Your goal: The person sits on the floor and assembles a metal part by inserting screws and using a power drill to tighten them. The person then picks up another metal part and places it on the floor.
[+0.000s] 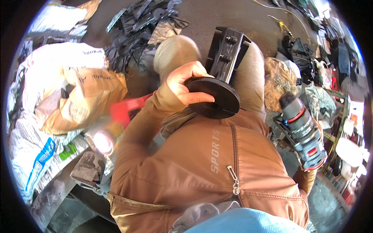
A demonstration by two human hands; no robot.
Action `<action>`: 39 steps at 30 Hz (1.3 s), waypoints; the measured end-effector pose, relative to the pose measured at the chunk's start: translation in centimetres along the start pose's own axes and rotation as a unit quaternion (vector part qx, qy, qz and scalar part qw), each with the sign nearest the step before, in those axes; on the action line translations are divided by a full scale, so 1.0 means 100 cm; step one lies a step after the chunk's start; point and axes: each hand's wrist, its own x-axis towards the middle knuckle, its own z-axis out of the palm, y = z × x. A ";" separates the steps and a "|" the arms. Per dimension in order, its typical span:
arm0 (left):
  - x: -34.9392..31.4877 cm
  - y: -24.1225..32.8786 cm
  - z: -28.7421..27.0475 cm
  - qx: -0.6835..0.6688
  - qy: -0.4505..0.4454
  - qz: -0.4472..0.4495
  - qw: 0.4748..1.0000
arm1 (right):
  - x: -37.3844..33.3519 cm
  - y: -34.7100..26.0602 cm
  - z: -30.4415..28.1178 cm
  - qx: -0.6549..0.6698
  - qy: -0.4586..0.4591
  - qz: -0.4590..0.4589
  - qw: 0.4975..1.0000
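While the jacket (206, 155) sits nearest to us, the black part (224, 101) hangs just beyond it, its disc toward us and its ribbed body stretching away between the knees (248, 77). Our left hand (179, 83) grasps the disc's left rim, thumb across the face. We judge the part stiff, fairly light and perhaps slippery on that smooth face; the rim gives a sound hold, while the body's thin side edges could chip or scratch. The right knee crowds it; whether they touch, we cannot tell. Rightward, our right sleeve (307, 180) meets a tool (302, 128); those fingers are hidden, so we cannot tell their state. Farther off, floor (221, 13) runs between scraps (140, 27) and a hose (301, 21), leaving the body's far end some swinging room.
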 end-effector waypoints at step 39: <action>0.058 0.051 0.072 0.571 -0.384 0.340 0.641 | -0.172 0.191 0.361 0.638 0.264 0.595 0.413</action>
